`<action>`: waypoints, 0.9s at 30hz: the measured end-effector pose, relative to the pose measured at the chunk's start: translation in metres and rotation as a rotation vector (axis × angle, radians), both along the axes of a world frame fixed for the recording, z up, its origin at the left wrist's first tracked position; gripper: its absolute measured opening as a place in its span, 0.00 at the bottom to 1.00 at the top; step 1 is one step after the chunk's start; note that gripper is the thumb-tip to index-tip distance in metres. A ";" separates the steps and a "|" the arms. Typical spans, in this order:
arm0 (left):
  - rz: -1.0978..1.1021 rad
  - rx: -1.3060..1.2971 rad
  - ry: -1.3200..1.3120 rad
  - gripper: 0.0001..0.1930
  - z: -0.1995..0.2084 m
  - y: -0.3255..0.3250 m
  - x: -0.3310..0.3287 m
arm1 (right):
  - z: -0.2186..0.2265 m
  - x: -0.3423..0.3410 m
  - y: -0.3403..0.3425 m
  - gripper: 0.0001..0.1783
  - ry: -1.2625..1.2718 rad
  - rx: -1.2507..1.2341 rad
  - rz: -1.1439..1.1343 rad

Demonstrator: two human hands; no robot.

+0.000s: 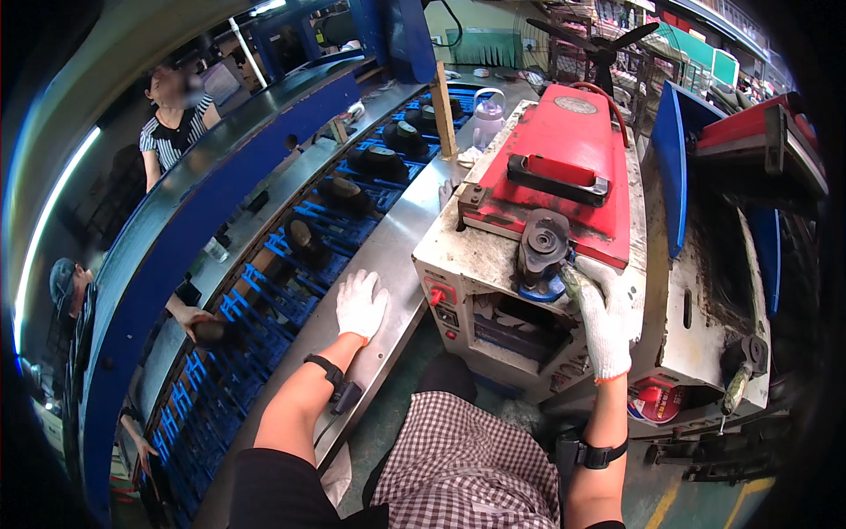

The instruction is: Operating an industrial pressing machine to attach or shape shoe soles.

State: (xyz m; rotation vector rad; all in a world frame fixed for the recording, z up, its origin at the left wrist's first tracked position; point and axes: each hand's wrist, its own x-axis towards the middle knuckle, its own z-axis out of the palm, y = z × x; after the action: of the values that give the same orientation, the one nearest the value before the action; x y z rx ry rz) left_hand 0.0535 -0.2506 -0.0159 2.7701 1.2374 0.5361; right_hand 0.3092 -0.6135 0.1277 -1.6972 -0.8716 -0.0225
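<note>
My left hand [360, 304], in a white glove, lies flat and open on the grey metal ledge [397, 247] beside a blue conveyor. My right hand [608, 322], also gloved, is shut on a dark, greenish shoe part [575, 284] and presses it against the black round wheel [542, 242] at the front of a worn white machine [493, 256] with a red lid [564, 150]. Most of the held piece is hidden by my fingers.
Several dark shoes [381, 160] ride on the blue slatted conveyor [291, 264]. Across it stand two people, one in a striped top [176, 132]; another person's hand [198, 322] holds a shoe. A clear bottle [487, 119], a wooden post [443, 110] and a second machine [731, 229] are nearby.
</note>
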 end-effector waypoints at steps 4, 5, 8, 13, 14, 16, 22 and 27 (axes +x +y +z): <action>-0.005 0.012 -0.021 0.27 -0.007 0.008 0.006 | 0.002 0.004 0.003 0.19 -0.055 -0.008 -0.035; -0.018 0.036 -0.056 0.27 -0.011 0.014 0.004 | 0.009 0.001 0.005 0.19 -0.084 -0.035 -0.055; -0.038 0.005 -0.193 0.29 -0.010 0.025 -0.009 | 0.011 0.001 0.012 0.19 -0.004 0.001 -0.027; 0.336 -0.144 -0.611 0.34 0.020 0.045 -0.035 | 0.003 0.011 0.006 0.22 -0.131 -0.141 -0.116; 0.465 -0.079 -0.623 0.35 0.016 0.056 -0.060 | 0.003 0.007 0.005 0.23 -0.080 -0.149 -0.123; 0.677 0.079 -0.628 0.35 0.028 0.082 -0.106 | -0.002 0.011 -0.001 0.23 -0.146 -0.125 -0.089; 1.201 -0.219 -1.532 0.49 0.024 0.181 -0.290 | -0.019 0.025 0.000 0.28 -0.155 -0.033 -0.008; 0.929 -0.745 -1.648 0.38 -0.006 0.227 -0.331 | -0.024 0.032 -0.009 0.34 -0.071 -0.015 -0.026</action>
State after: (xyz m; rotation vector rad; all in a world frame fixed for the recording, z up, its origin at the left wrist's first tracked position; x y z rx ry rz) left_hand -0.2777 -0.0239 -0.0218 0.4527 1.4329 1.4423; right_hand 0.3412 -0.6226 0.1040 -1.7305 -0.9043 -0.0949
